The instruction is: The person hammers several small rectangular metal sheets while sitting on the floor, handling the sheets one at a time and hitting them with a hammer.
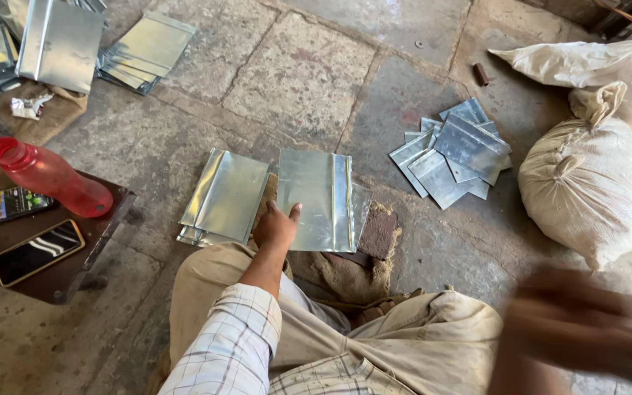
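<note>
The floor (316, 66) is rough stone slabs, grey and stained, with dirty joints between them. The person sits on it with knees bent, in beige trousers and a checked sleeve.

The left hand (276, 227) lies on the lower left corner of a folded metal sheet (316, 201), thumb spread and pressing down on the metal, fingers curled at its edge; it pins the sheet rather than grasping it. That sheet lies flat on a piece of brown sacking (345, 267) directly in front of the knees, with a raised fold running down its right side. Just to its left is a small stack of bent sheets (224, 197), touching the sacking's edge.

The right hand (587, 329) is a blur at the lower right, above the knee; whether it is open or holds anything cannot be told.

To the right lies a loose pile of flat metal pieces (455, 150), and beyond it 2 tied off-white sacks (594, 190). At the top left are more sheet stacks (140, 47). On a low dark stool (104, 234) at the left rest a red plastic bottle (49, 175) and 2 phones (34, 252).
</note>
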The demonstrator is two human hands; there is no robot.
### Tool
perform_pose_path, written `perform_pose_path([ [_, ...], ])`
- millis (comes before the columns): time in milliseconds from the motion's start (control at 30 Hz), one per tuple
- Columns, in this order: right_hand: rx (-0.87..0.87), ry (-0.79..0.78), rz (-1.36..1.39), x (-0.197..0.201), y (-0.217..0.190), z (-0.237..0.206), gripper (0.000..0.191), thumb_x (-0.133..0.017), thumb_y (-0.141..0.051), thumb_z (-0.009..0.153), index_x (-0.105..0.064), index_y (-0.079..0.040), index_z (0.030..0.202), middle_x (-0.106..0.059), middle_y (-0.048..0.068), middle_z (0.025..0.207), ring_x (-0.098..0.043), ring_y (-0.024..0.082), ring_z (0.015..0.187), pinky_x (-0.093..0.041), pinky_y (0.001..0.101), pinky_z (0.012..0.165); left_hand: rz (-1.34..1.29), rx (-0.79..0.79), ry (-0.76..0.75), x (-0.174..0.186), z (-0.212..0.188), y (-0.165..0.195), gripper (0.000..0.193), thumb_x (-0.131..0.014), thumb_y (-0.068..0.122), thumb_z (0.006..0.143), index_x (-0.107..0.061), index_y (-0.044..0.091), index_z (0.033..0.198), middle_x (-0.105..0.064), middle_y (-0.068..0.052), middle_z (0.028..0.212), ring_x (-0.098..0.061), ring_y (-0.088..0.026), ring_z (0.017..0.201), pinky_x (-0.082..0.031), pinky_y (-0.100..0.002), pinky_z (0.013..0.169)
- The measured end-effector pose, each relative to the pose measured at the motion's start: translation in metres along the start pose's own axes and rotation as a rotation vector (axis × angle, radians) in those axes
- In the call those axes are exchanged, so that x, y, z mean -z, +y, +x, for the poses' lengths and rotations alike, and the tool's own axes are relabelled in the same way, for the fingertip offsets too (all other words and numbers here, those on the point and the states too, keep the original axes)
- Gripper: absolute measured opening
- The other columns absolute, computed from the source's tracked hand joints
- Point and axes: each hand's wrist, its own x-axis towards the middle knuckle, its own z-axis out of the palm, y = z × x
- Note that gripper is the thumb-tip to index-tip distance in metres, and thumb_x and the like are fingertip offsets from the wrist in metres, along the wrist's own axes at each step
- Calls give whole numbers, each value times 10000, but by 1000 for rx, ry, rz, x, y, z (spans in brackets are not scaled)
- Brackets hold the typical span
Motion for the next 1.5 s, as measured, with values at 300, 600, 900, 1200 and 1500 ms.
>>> perform_pose_path([
  [300, -872, -770, -775, -102, 21, -98, 119, -630, -111, 904, -602, -49, 1002, -668, 135, 703, -622, 248, 593, -506, 408, 573, 3, -12, 67, -4, 2, -4, 818, -563, 733, 901, -485, 77, 1383, -685, -186, 1240, -647, -376, 1175, -540, -544, 920],
  [600, 30, -23, 182, 2, -24, 59, 70, -578, -80, 984, -584, -99, 1051, -671, 99, 879, -605, 178, 702, -538, 360, 606, 18, -57, 55, -5, -1, -6, 807, -569, 707, 904, -465, 87, 1411, -697, -183, 1219, -693, -370, 1110, -555, -526, 899],
  [900, -741, -883, -725, -98, 43, -141, 99, -593, -143, 972, -627, -109, 1058, -675, 78, 789, -589, 202, 593, -525, 401, 538, -7, -64, 43, -3, 3, -5, 872, -574, 702, 915, -402, 53, 1472, -666, -217, 1251, -685, -381, 1101, -581, -520, 849],
  [1200, -209, -190, -171, -46, 4, 33, 118, -615, -172, 963, -659, -104, 1048, -680, 88, 759, -588, 242, 572, -510, 411, 524, 11, -77, 5, -2, -8, -8, 875, -612, 700, 907, -440, 35, 1449, -668, -209, 1294, -665, -380, 1169, -551, -516, 928],
  [1500, -188, -358, -570, -30, 31, -72, 184, -639, -155, 912, -644, -77, 1079, -698, 150, 786, -639, 289, 655, -520, 405, 593, -40, -48, 46, 0, -9, 0, 901, -699, 721, 813, -459, 36, 1347, -717, -209, 1148, -715, -387, 1041, -577, -524, 830],
])
